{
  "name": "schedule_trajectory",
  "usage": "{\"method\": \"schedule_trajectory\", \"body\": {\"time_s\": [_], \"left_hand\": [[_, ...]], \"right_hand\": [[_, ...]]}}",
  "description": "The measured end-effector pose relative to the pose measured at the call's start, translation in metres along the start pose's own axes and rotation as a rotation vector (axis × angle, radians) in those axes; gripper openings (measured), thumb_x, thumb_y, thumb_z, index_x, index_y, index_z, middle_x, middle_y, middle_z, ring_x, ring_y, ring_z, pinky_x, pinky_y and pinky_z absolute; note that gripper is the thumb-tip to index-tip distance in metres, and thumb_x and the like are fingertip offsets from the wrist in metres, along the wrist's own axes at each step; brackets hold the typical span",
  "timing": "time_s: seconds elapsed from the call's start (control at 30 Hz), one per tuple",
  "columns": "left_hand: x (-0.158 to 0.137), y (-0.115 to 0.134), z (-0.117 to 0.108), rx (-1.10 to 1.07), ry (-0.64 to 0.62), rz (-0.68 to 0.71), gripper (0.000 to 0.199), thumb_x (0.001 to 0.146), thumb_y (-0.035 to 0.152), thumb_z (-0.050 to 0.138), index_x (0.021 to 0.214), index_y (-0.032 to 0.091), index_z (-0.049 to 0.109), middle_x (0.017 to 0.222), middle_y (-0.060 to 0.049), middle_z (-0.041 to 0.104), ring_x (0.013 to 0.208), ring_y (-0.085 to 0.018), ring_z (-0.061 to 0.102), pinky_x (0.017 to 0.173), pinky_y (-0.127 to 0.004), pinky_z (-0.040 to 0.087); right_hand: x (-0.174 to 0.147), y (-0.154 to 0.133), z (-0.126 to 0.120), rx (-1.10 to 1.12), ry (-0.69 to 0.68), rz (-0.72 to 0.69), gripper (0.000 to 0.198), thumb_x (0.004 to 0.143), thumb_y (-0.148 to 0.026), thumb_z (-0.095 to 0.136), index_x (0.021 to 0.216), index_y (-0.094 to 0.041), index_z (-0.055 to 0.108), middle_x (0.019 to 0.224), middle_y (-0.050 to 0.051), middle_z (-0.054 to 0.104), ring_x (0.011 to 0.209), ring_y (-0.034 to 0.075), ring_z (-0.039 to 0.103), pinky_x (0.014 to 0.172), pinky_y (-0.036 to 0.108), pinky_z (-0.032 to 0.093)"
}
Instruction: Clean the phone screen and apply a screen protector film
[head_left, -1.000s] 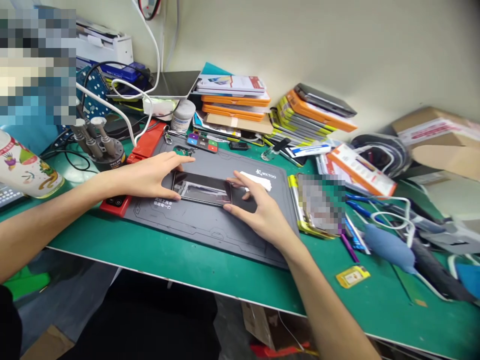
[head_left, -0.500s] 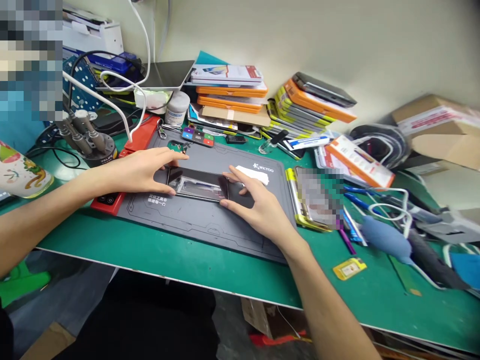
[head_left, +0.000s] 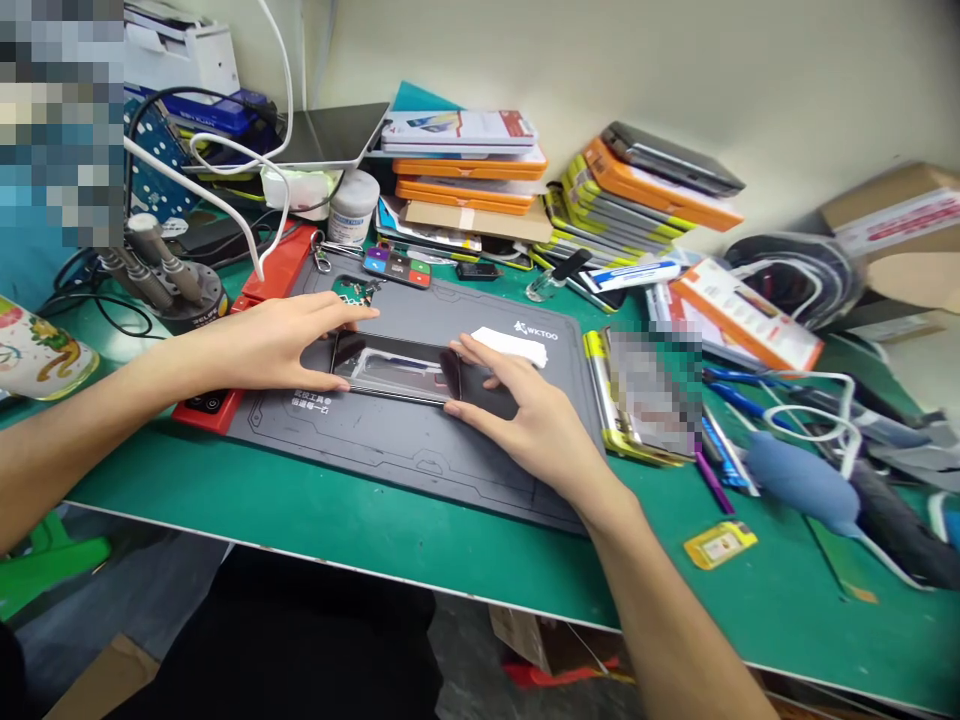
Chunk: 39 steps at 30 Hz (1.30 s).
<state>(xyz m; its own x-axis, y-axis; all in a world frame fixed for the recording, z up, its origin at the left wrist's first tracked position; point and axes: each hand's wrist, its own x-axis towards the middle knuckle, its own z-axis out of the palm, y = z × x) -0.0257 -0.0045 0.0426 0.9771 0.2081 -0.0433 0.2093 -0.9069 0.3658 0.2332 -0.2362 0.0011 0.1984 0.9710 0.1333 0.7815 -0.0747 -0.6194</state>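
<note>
A black, glossy phone [head_left: 397, 370] is held lengthwise between my two hands, just over or on the grey work mat [head_left: 420, 445]; I cannot tell whether it touches. Its shiny face mirrors light shapes. My left hand [head_left: 281, 345] grips the left end, thumb along the near edge and fingers at the far edge. At the other end, my right hand [head_left: 517, 400] pinches the phone in the same way. A white folded piece [head_left: 514, 346] lies on the mat behind my right fingers. Beyond my left fingers sits a small green circuit board [head_left: 351, 292].
Left of the mat are a red device [head_left: 281, 262] and a screwdriver holder [head_left: 176, 290]. Stacked boxes [head_left: 469, 165] line the wall. To the right lie a yellow-edged pack [head_left: 611, 420], a blue blower bulb [head_left: 799, 480] and a small yellow packet [head_left: 720, 545].
The camera view has shifted slightly, so the objects at the right appear farther right. Both hands keep their hold on the phone, with hardly any movement.
</note>
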Motion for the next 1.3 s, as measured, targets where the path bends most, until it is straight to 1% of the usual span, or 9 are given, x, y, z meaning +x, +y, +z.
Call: {"method": "schedule_trajectory", "body": {"time_s": [0.07,0.17,0.3,0.5,0.67,0.97,1.13,1.3], "left_hand": [[0.0003,0.0005,-0.0004,0.003,0.003,0.005,0.08,0.098,0.063,0.063,0.165,0.029,0.037,0.155,-0.011,0.056,0.14,-0.03,0.057,0.113,-0.037,0.046],[0.0003,-0.0002,-0.0006,0.017,0.011,0.022,0.079,0.098,0.062,0.063,0.166,0.031,0.036,0.154,-0.01,0.056,0.138,-0.03,0.058,0.112,-0.037,0.047],[0.0,-0.0008,-0.001,0.028,0.012,0.03,0.078,0.099,0.062,0.062,0.166,0.031,0.035,0.155,-0.011,0.055,0.137,-0.03,0.059,0.111,-0.036,0.048],[-0.0004,0.0,-0.001,0.029,0.013,0.03,0.077,0.098,0.062,0.062,0.165,0.031,0.039,0.149,-0.011,0.058,0.133,-0.031,0.06,0.109,-0.038,0.048],[-0.0007,-0.0017,0.0001,0.047,0.019,0.037,0.076,0.098,0.063,0.062,0.164,0.031,0.039,0.143,-0.011,0.061,0.13,-0.029,0.062,0.106,-0.035,0.05],[-0.0009,-0.0052,0.0016,0.064,0.023,0.045,0.077,0.099,0.065,0.061,0.165,0.032,0.038,0.144,-0.01,0.06,0.13,-0.029,0.061,0.106,-0.034,0.049],[-0.0005,-0.0022,-0.0011,0.057,0.006,0.022,0.077,0.099,0.067,0.06,0.165,0.033,0.038,0.146,-0.009,0.059,0.132,-0.029,0.061,0.107,-0.034,0.048],[0.0005,-0.0025,-0.0019,0.064,-0.004,0.012,0.079,0.098,0.068,0.061,0.165,0.033,0.038,0.15,-0.009,0.058,0.133,-0.029,0.06,0.108,-0.034,0.048]], "right_hand": [[0.0,-0.0002,-0.0004,0.003,-0.003,-0.002,0.065,0.098,-0.051,0.07,0.159,-0.04,0.05,0.161,0.001,0.057,0.138,0.033,0.06,0.11,0.057,0.056],[0.0001,-0.0002,-0.0008,0.008,-0.011,0.001,0.065,0.099,-0.051,0.07,0.159,-0.039,0.051,0.161,0.001,0.058,0.142,0.033,0.057,0.11,0.057,0.057],[0.0001,-0.0008,-0.0012,0.011,-0.017,0.01,0.064,0.099,-0.05,0.07,0.159,-0.038,0.052,0.161,0.0,0.058,0.141,0.031,0.058,0.111,0.055,0.057],[0.0001,-0.002,-0.0005,0.009,-0.013,0.019,0.063,0.098,-0.053,0.07,0.157,-0.04,0.053,0.16,0.0,0.059,0.139,0.032,0.059,0.112,0.058,0.056],[-0.0003,0.0008,0.0005,-0.006,-0.01,0.008,0.063,0.098,-0.053,0.07,0.158,-0.042,0.052,0.16,0.0,0.059,0.143,0.032,0.057,0.117,0.06,0.051],[-0.0006,0.0035,0.0003,-0.01,-0.006,-0.005,0.065,0.099,-0.051,0.071,0.159,-0.042,0.051,0.161,-0.001,0.058,0.145,0.032,0.056,0.122,0.061,0.048],[-0.0004,0.0017,0.0,-0.021,-0.013,0.001,0.065,0.098,-0.052,0.071,0.159,-0.042,0.051,0.162,-0.002,0.057,0.142,0.032,0.058,0.122,0.061,0.047],[0.0002,-0.0001,-0.0003,-0.001,-0.01,0.008,0.064,0.098,-0.051,0.072,0.159,-0.042,0.052,0.161,-0.002,0.057,0.144,0.032,0.057,0.121,0.059,0.048]]}}
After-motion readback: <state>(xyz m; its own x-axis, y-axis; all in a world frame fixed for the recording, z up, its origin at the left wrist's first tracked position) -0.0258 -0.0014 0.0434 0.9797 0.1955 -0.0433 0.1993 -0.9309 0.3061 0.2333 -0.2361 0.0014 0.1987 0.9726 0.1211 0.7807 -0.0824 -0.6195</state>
